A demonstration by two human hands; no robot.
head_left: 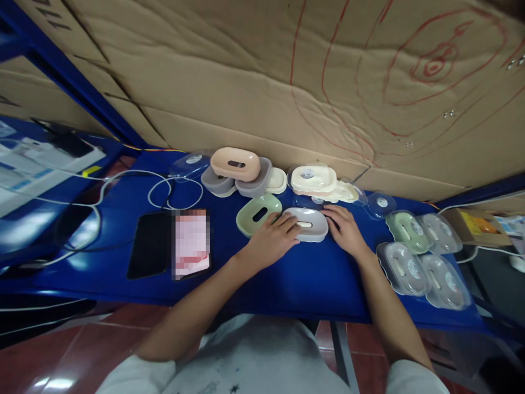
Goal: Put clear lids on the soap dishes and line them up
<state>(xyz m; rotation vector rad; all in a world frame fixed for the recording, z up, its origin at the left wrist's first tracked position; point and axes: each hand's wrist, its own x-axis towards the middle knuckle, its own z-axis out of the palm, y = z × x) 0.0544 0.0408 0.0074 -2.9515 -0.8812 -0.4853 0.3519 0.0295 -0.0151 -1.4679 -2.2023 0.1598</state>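
Observation:
A pale grey oval dish (314,230) with a slot in its middle lies on the blue table (311,279). My left hand (275,238) rests over the dish's left end, fingers bent and pressed together on it. At the dish's right end is my right hand (343,229), its fingers slightly bent and apart, with the fingertips at the rim and nothing gripped. A green oval dish (248,216) with a dark slot sits just left of the grey one, partly behind my left hand.
Behind stand a peach dish (250,171) on grey dishes (256,189), cream dishes (314,178) and clear lids (381,203). Several lidded dishes (406,268) lie at the right, near a cardboard box (479,227). A tablet (150,246), phone (191,241) and white cables (164,175) are left.

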